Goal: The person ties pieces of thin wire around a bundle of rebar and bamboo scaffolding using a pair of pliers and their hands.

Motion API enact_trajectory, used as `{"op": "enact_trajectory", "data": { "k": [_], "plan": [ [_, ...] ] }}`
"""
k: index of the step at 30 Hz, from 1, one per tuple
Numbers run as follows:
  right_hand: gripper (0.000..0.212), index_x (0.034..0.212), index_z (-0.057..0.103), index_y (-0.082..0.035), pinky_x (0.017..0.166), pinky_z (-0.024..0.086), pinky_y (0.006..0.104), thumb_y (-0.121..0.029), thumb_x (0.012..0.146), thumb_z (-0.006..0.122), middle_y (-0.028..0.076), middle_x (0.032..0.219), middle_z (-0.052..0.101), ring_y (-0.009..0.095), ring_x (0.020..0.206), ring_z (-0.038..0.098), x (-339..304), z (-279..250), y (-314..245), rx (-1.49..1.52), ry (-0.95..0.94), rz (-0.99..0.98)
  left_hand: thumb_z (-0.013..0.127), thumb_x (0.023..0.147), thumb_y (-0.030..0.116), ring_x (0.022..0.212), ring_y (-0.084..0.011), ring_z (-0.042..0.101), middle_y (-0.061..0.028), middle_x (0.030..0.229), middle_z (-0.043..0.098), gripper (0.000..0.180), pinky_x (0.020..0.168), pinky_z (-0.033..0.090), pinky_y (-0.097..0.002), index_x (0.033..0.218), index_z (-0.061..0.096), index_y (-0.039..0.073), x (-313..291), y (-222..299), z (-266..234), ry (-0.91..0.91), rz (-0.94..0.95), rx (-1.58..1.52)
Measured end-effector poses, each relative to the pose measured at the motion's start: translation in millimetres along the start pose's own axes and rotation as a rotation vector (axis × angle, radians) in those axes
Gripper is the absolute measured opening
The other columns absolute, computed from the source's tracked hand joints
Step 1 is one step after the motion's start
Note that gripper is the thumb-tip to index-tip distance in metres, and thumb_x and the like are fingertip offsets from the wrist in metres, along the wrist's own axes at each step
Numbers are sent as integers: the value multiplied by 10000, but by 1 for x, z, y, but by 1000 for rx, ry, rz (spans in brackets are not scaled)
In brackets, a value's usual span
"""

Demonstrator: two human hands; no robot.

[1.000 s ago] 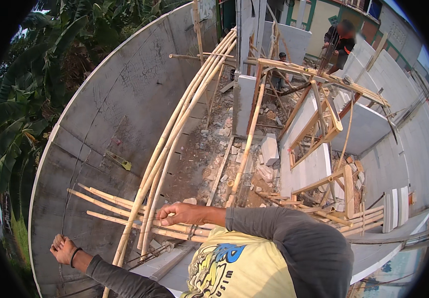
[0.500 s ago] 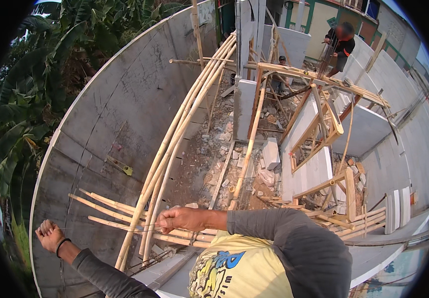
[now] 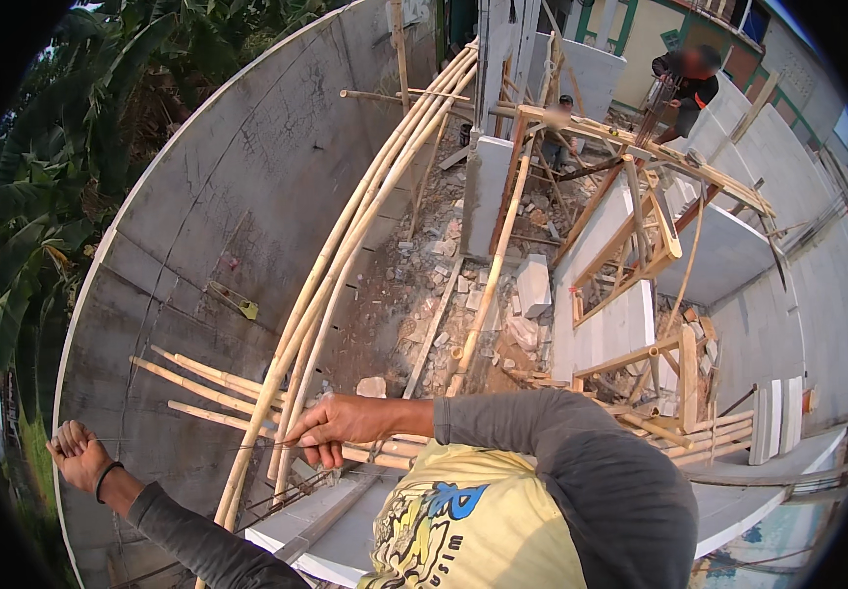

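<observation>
Big green leaves (image 3: 26, 211) are hanging past the gray wall (image 3: 247, 177). Broken stones (image 3: 441, 247) are lying on the brown dirt (image 3: 360, 329), and a white block (image 3: 534, 287) is sitting among them. A person (image 3: 696, 95) in black is reaching toward thin rods (image 3: 651, 120).

Left arm (image 3: 203, 540) stretched toward far left from lower edge, nearly straight. Left wrist (image 3: 113, 483) roughly in line with arm; left hand (image 3: 82, 457) curled into fist. Right arm (image 3: 542, 427) bent at elbow, crossing in front of torso (image 3: 473, 530). Right hand (image 3: 345, 420) pointing left, fingertips (image 3: 298, 429) pinched, lower fingers loosely curled. Hands well apart, about level.
</observation>
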State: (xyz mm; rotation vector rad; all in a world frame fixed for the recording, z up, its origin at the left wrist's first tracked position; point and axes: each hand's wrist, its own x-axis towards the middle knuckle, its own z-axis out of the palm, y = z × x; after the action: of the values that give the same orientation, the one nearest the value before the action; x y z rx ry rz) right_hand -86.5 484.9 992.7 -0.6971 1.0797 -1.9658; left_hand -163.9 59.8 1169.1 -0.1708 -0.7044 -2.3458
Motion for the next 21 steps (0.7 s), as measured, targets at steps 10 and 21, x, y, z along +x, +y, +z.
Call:
{"op": "enact_trajectory", "data": {
  "k": [10, 21],
  "plan": [
    [521, 830, 609, 15, 636, 442, 329, -428, 1006, 398, 88, 730, 571, 181, 667, 545, 27, 2, 24, -840, 255, 66, 412, 968, 270, 426, -129, 233, 21, 505, 260, 350, 422, 228, -295, 657, 399, 111, -2, -7, -7, -84, 66, 157],
    [271, 1136, 566, 41, 638, 475, 386, -100, 936, 449, 111, 728, 583, 216, 630, 575, 58, 43, 19, -1288, -64, -194, 461, 934, 251, 423, -143, 330, 17, 521, 353, 304, 403, 292, -303, 659, 463, 119, -20, -8, -93, 177, 61, 288]
  ]
}}
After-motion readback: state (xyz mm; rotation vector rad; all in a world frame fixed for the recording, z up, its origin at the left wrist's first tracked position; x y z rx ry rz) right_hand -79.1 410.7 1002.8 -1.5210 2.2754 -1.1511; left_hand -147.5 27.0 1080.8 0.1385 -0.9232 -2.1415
